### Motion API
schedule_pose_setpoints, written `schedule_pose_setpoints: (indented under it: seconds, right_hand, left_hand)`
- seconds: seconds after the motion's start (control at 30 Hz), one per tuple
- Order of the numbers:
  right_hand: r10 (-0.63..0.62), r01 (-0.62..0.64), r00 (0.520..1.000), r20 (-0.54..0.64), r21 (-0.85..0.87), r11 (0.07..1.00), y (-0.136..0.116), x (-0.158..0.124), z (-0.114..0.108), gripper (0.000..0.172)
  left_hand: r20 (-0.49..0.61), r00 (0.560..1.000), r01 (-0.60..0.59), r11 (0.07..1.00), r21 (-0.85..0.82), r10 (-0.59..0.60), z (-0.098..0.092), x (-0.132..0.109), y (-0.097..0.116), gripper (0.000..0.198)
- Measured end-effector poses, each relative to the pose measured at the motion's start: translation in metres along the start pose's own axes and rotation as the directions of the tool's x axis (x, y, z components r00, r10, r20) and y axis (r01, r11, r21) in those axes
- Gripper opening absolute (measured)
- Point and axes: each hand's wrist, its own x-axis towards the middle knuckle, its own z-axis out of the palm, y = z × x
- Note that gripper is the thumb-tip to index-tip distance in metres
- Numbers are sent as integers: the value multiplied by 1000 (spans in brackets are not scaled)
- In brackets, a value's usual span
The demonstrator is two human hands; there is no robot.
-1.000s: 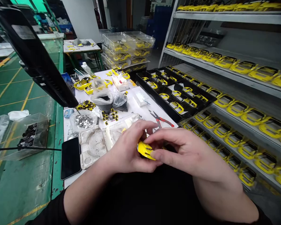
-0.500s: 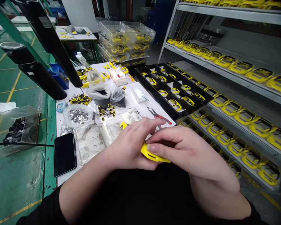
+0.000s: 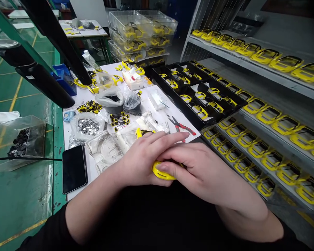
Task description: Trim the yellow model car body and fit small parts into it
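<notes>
A yellow plastic shell (image 3: 162,171) sits between my two hands, mostly covered by them, with only its lower curved edge showing. My left hand (image 3: 143,160) cups it from the left, fingers stretched across the top. My right hand (image 3: 199,170) wraps over it from the right, with the thumb pressing on its yellow edge. Just beyond my left fingers, a small yellow piece (image 3: 139,132) lies on the white worktable (image 3: 75,120), near a white foam tray (image 3: 104,150).
Red-handled pliers (image 3: 180,126), a black phone (image 3: 74,169) and a bag of silver discs (image 3: 88,127) lie on the table. A black tray (image 3: 184,104) holds yellow parts. Shelves of yellow shells (image 3: 261,139) stand right; transparent bins (image 3: 26,141) sit left on the green floor.
The yellow shell has turned in my hands and shows less now, with its long edge hidden. My left fingers have flattened over it. The whole view has shifted slightly.
</notes>
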Motion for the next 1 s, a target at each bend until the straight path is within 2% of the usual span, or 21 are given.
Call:
schedule_pose_setpoints:
  seconds: [0.3,0.4,0.57,0.87,0.93,0.97,1.0]
  right_hand:
    - [-84,80,996,-39,-97,992,-4,8,1,22]
    - [-71,66,997,-39,-103,992,-4,9,1,23]
    - [-26,24,999,-18,-93,995,-2,9,-2,26]
    - [-31,32,999,12,-104,994,-7,12,-5,26]
    - [11,-13,995,-94,-21,1000,5,13,-11,26]
    - [63,-59,977,-204,26,998,16,14,-15,28]
    - [130,-116,937,-325,63,991,30,16,-18,32]
  left_hand:
    - [-51,998,-39,997,-59,36,-5,5,-1,95]
    - [-65,996,-63,995,-80,58,-5,6,-2,94]
    - [-66,997,-31,996,-81,26,-3,4,-3,105]
    - [-109,994,3,996,-90,-13,-4,4,-3,105]
    - [-147,988,20,990,-143,-41,-4,3,-6,104]
    - [-174,983,25,985,-173,-56,-4,3,-9,103]
    - [-203,977,26,980,-199,-67,-4,2,-11,101]
